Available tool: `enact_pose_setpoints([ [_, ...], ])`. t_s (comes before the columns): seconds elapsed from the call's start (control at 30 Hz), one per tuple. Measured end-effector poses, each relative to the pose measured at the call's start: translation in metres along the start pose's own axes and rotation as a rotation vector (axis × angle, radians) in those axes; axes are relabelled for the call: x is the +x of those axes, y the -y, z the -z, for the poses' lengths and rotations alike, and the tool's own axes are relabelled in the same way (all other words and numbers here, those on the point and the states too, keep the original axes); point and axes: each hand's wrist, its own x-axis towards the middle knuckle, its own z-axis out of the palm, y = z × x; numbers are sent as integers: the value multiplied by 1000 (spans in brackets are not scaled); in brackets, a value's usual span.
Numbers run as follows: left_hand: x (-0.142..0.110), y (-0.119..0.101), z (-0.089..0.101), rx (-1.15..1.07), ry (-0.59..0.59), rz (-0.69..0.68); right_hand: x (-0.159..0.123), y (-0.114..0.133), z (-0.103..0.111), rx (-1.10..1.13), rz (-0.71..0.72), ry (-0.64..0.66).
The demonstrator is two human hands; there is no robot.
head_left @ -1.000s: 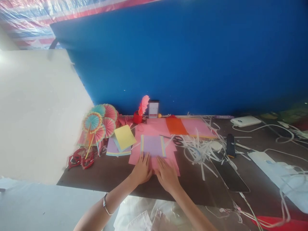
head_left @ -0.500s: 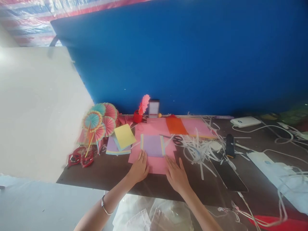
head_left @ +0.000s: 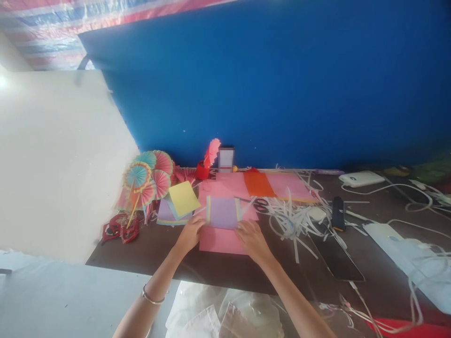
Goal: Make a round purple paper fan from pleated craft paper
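A lilac sheet of paper [head_left: 223,213] with yellow and pale blue bands along its two sides lies on pink paper [head_left: 221,241]. My left hand [head_left: 191,233] is at its lower left corner, fingers bent and closed on the edge. At the lower right corner my right hand [head_left: 252,238] has its fingers curled together on the paper's edge. The fingertips are partly hidden. Left of the sheet, a yellow sheet [head_left: 183,197] overlaps another lilac sheet [head_left: 167,214]. Black scissor handles [head_left: 261,205] show beyond the right corner.
Folded paper fans [head_left: 141,176] crowd the table's left end. To the right lie tangled white paper strips [head_left: 291,220], a phone [head_left: 336,258] on a cable, a black object [head_left: 338,213] and a white power bank [head_left: 361,178]. A blue panel [head_left: 268,84] stands behind.
Both hands have gone from lying flat with fingers stretched to curled at the lilac sheet's lower corners. My left hand has shifted left, and my right hand slightly left.
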Motion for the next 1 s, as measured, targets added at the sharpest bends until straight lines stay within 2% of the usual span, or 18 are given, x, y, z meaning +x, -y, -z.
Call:
enact_pose_setpoints([
  [0.13, 12, -6, 4, 245, 178, -149, 10, -2, -3, -30, 48, 95],
  [0.27, 19, -9, 4, 422, 253, -234, 12, -5, -7, -74, 82, 95],
  [0.37, 23, -12, 9, 404, 251, -261, 11, -7, -4, -35, 50, 54],
  [0.43, 28, -17, 19, 285, 203, -210, 12, -10, 5, 96, -14, 17],
  [0.5, 34, -25, 33, 110, 155, -112, 14, -14, 20, 322, -99, 10],
  [0.57, 44, -33, 49, -80, 174, -25, 20, -20, 40, 573, -198, 50],
  [0.6, 49, -37, 56, -174, 171, 14, 25, -24, 50, 653, -263, 27],
  [0.7, 67, -40, 66, -371, 169, 113, 41, -36, 70, 745, -375, -12],
  [0.77, 78, -36, 63, -423, 166, 151, 51, -45, 71, 741, -355, 23],
  [0.87, 85, -25, 51, -391, 218, 206, 58, -56, 56, 694, -336, 70],
  [1.0, 78, -11, 40, -364, 298, 235, 56, -65, 38, 672, -359, -11],
])
